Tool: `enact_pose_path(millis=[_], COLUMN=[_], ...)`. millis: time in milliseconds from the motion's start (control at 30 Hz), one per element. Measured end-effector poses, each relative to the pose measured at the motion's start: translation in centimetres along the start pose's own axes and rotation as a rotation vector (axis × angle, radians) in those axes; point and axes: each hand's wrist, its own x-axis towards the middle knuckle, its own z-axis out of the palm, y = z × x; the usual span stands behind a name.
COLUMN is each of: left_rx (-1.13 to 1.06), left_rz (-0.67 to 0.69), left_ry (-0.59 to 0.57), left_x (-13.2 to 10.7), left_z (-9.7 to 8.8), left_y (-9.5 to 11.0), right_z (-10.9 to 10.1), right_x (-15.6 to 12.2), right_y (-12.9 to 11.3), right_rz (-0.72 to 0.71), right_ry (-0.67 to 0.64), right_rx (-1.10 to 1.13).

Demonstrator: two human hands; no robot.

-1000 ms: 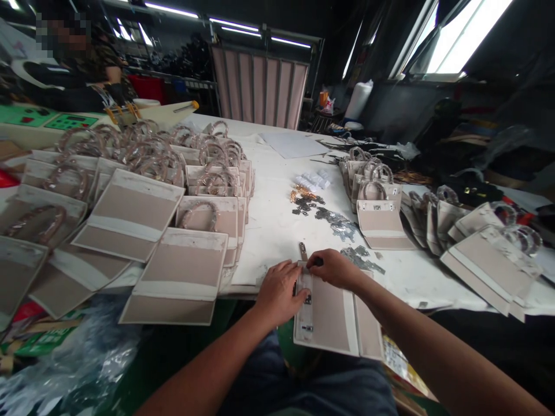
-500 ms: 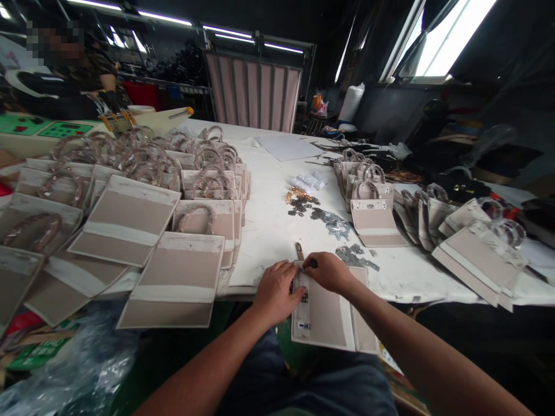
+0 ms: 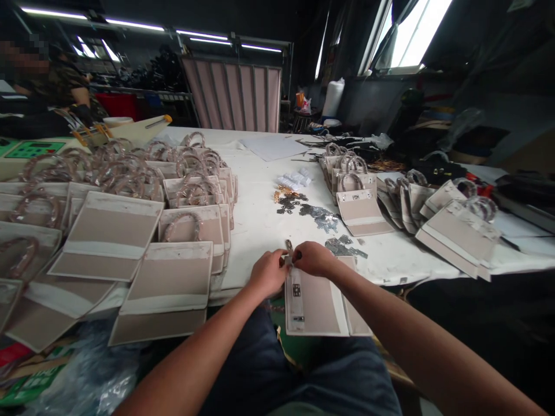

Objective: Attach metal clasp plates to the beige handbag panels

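A flat, unfolded beige handbag panel (image 3: pixel 319 303) lies over the near table edge and juts out above my lap. Dark metal plates (image 3: pixel 296 290) sit on the pale strip along its left side. My left hand (image 3: pixel 269 273) is closed at the panel's upper left corner, fingertips gripping its edge. Right beside it, my right hand (image 3: pixel 313 258) is pinched at the same corner; whatever lies between its fingertips is too small to make out. Just beyond the fingers, a small strap with metal fittings (image 3: pixel 288 245) points away from me.
Piled grey metal plates (image 3: pixel 326 218), gold-coloured fittings (image 3: pixel 284 190) and small white packets (image 3: pixel 297 178) lie ahead on the white table (image 3: pixel 255 231). Beige handbag parts (image 3: pixel 162 289) with wrapped handles crowd the left; more bag parts (image 3: pixel 358 211) stand right. A person (image 3: pixel 65 81) is at far left.
My left hand has slid off the middle of the strip up to the corner, uncovering the middle plate. The right hand stays pinched at the corner. The whole view has shifted slightly.
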Motion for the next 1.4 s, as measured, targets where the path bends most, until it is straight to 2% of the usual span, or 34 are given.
enact_pose_path(millis=[233,500,733,1167,1267,1333,1400], left_rx=[-0.014,-0.141,-0.269,-0.292,-0.277,-0.274,-0.282], left_rz=[-0.052,-0.125,-0.146,-0.135,-0.143,-0.162,-0.192], left_ry=[-0.237,-0.355,-0.379,-0.33,-0.328,-0.335,-0.352], left_x=[3.8,5.0,5.2,4.9,4.9,5.0,5.1], left_z=[-1.5,-1.1,-0.4,-0.3,-0.5,-0.6,-0.6], left_y=[0.6,0.3,-0.7,-1.2,-1.0,-0.8,-0.6], right_z=[0.1,0.4,2.2,3.4,2.4,1.0,-0.5], right_x=[0.4,-0.9,-3.5,-3.2,-3.2,-3.5,-4.1], right_y=[1.5,2.9,3.5,3.3,3.3,3.1,2.7], right_rz=[-0.023,-0.075,-0.094,-0.081,-0.049,-0.026,-0.029], right_ry=[-0.021,0.013,0.224,0.247,0.206,0.193,0.283], right_rx=[0.113,0.193,0.057,0.018,0.121,0.284,0.523])
